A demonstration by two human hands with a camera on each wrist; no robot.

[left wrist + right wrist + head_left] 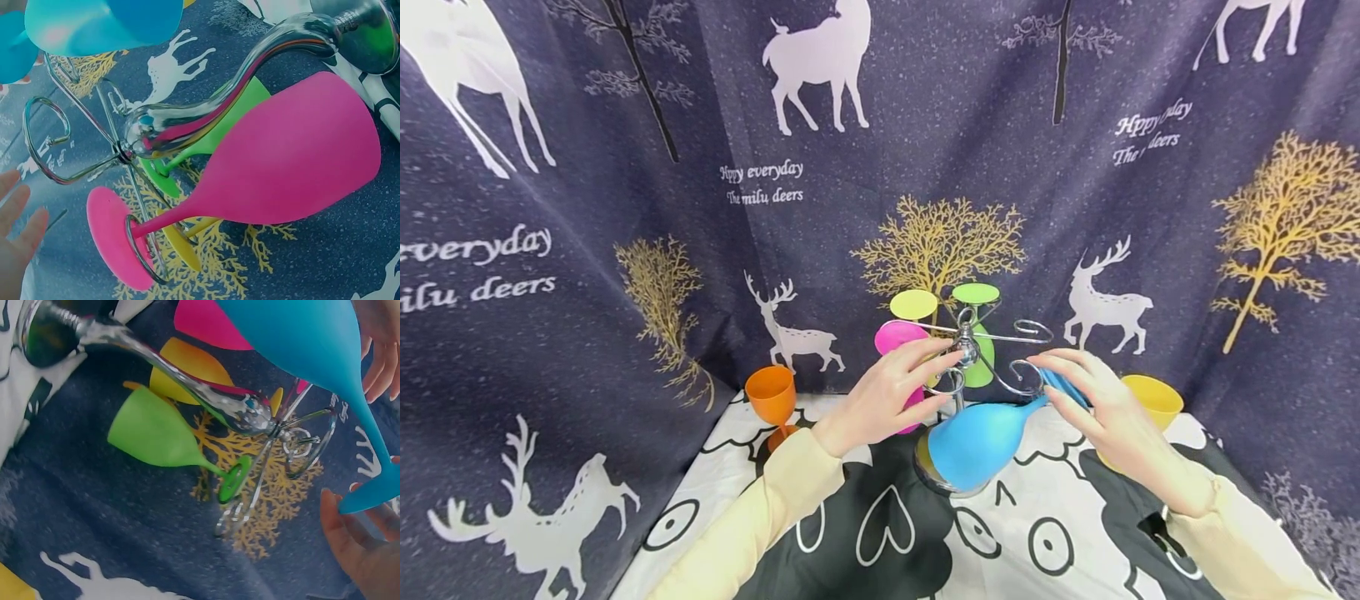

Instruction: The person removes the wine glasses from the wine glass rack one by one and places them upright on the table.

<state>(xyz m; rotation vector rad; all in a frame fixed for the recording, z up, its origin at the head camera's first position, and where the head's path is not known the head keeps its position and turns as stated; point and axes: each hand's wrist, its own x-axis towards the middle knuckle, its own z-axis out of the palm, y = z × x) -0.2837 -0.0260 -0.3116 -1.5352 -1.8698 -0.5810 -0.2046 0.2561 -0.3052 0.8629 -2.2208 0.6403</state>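
My right hand (1101,412) pinches the foot of a blue goblet (977,442), which is tilted with its bowl toward the lower left, in front of the metal stand. In the right wrist view, the fingertips (331,503) lie along the edge of the blue foot. My left hand (891,387) reaches beside the chrome goblet rack (967,350), fingers extended; its fingers (34,234) are apart from the nearest curled hook in the left wrist view. Upside down on the rack hang a pink goblet (300,156), a green goblet (153,428) and a yellow goblet (187,369).
An orange goblet (771,396) stands upright at the left of the table. Behind my right hand is a yellow goblet (1153,400), partly hidden. A dark deer-print curtain (880,167) rises behind the black-and-white patterned tablecloth (1037,508).
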